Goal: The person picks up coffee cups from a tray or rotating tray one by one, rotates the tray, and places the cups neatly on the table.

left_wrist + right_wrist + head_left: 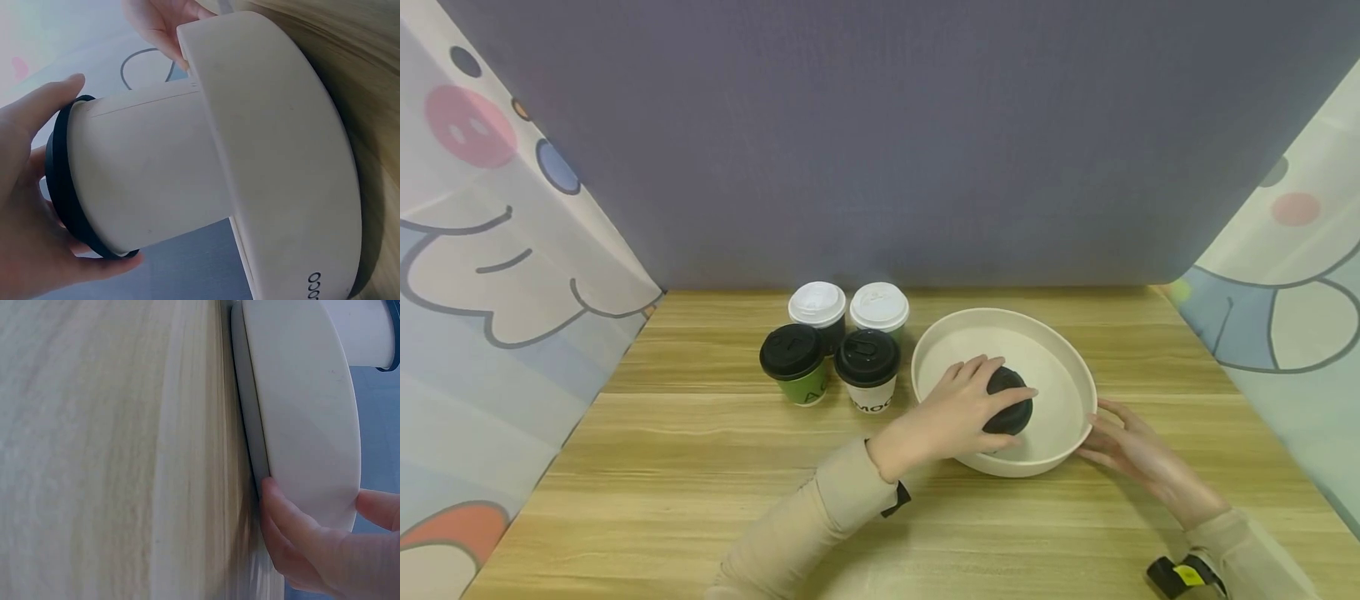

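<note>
My left hand (958, 408) holds a white paper cup (144, 169) by its black lid (1015, 417), thumb and fingers spread round the lid's edge. The cup stands partly within a wide cream bowl (1056, 367), its lower end hidden by the bowl's wall in the left wrist view. Whether its base touches the bowl's floor I cannot tell. At the bowl's right side, my right hand (1131, 450) grips the wall; in the right wrist view the thumb is at the rim and the fingers (290, 515) lie against the lower side.
Left of the bowl stand a green cup with a black lid (793, 358), a white cup with a black lid (868, 371), and two white-lidded cups (817, 304) behind them. A grey panel (880, 150) closes off the back of the wooden table (662, 467).
</note>
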